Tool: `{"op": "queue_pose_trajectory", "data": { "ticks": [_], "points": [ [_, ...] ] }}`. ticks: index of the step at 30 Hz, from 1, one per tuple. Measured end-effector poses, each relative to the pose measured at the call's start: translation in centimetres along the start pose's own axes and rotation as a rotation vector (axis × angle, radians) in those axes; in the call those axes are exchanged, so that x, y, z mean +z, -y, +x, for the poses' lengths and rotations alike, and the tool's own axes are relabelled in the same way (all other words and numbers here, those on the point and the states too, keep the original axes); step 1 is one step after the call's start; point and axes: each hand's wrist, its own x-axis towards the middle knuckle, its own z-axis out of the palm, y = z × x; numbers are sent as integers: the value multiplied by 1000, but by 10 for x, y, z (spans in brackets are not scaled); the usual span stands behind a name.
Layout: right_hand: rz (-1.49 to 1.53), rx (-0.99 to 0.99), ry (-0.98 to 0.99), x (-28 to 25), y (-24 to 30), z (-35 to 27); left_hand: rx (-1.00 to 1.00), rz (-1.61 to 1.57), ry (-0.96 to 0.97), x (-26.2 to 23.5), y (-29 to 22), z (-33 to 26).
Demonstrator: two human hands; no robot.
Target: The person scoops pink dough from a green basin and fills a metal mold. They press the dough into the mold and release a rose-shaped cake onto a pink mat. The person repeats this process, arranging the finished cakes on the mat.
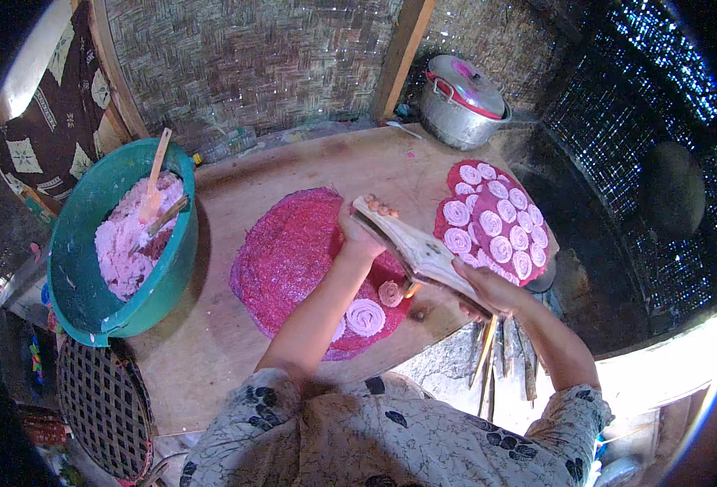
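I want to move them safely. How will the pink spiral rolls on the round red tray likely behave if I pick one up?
The pink spiral rolls look soft and coiled, so one would probably sag or unwind if pinched. They sit packed edge to edge on the red tray, so lifting one may disturb its neighbours. Lying flat, they seem unlikely to roll.

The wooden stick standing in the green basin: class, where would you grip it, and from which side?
Grip the wooden stick by its bare upper end, coming from above. It leans up clear of the green basin rim, while its lower end is buried in pink dough.
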Motion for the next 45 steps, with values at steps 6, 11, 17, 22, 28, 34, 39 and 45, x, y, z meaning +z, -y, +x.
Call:
{"op": "queue_pose_trajectory", "data": {
  "ticks": [6,11,17,22,28,34,39,45],
  "points": [
    [13,-157,-59,15,0,10,105,110,128,17,-12,-3],
    [-5,-84,5,8,-17,-3,13,9,-46,-1,0,-15],
    [-98,-233,-122,0,-13,16,-6,-16,-9,-2,1,14],
    [3,-276,-44,20,-12,21,-11,72,10,10,-23,-1],
    [21,-212,15,19,-27,3,14,41,-147,-4,0,-26],
    [80,-163,-63,5,-53,1,-134,278,-113,-4,19,-15],
    [222,-239,-130,3,-79,-9,-161,1595,-14,-53,7,-41],
    [437,-317,-35,8,-96,-15,-283,1792,176,-94,27,-73]
  ]
}}
